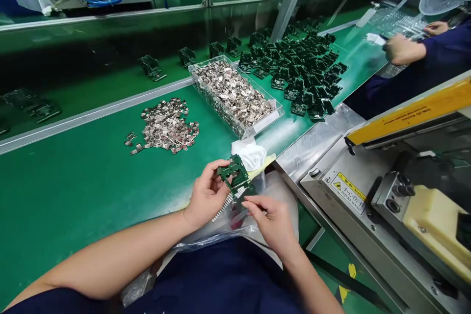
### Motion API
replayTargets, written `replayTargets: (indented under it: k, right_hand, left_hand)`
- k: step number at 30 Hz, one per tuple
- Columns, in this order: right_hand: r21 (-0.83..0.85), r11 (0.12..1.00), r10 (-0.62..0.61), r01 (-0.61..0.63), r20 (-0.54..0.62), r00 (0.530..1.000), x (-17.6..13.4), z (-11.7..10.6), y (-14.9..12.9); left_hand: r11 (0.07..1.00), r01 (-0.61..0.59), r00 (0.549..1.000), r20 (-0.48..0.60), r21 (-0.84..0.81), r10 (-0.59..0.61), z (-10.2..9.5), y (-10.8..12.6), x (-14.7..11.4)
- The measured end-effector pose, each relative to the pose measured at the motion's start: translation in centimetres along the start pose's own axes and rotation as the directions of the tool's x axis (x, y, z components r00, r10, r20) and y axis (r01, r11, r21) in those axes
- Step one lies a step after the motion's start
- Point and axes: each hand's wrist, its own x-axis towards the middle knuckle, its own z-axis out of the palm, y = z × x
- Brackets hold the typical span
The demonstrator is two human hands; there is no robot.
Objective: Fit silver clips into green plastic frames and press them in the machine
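My left hand [210, 192] grips a dark green part with a rectangular frame [235, 174], holding it over the table's front edge. Just below and right of it is my right hand [270, 221], thumb and forefinger pinched together by the part's lower corner. Whatever lies between those fingertips is too small to make out. A pale, comb-like strip [222, 208] slants down beneath the part. Behind it lie a crumpled white cloth [253, 155] and something yellow [265, 164]. Clear plastic film [217, 235] covers my lap.
Small metal pieces form a pile [167, 127] on the green table [91, 181] and fill a clear tray [270, 120]. Many dark green parts [301, 68] are heaped beyond. A machine with a warning label [349, 191] stands at right. A co-worker's hand [405, 50] is at far right.
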Motion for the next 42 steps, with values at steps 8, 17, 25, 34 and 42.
replayTargets:
  k: [8,17,25,34,42]
  right_hand:
    - [-0.097,0.932,-0.362,0.349,-0.248,0.899,2.7,1.3,-3.6]
    - [-0.105,0.967,-0.254,0.232,-0.31,0.916,3.3,2.7,-4.1]
    - [0.169,0.985,0.011,0.039,-0.283,0.959,3.6,2.5,-4.2]
    - [0.263,0.941,-0.207,0.211,-0.044,0.977,1.5,-3.5,-2.9]
    - [-0.169,0.937,-0.347,0.307,-0.565,0.748,-10.1,-15.5,-1.8]
  left_hand:
    - [1.0,0.03,0.998,0.064,-0.002,-0.03,-0.4,0.0,-0.3]
    - [1.0,-0.006,0.992,0.128,0.027,0.003,-0.6,-0.2,-0.6]
    - [0.999,-0.036,0.99,0.134,0.005,0.035,-0.6,0.3,-0.7]
    - [0.997,0.072,0.955,0.29,-0.027,-0.062,0.6,1.8,-0.3]
    - [0.974,-0.137,0.463,0.858,-0.179,0.222,12.1,9.3,3.7]
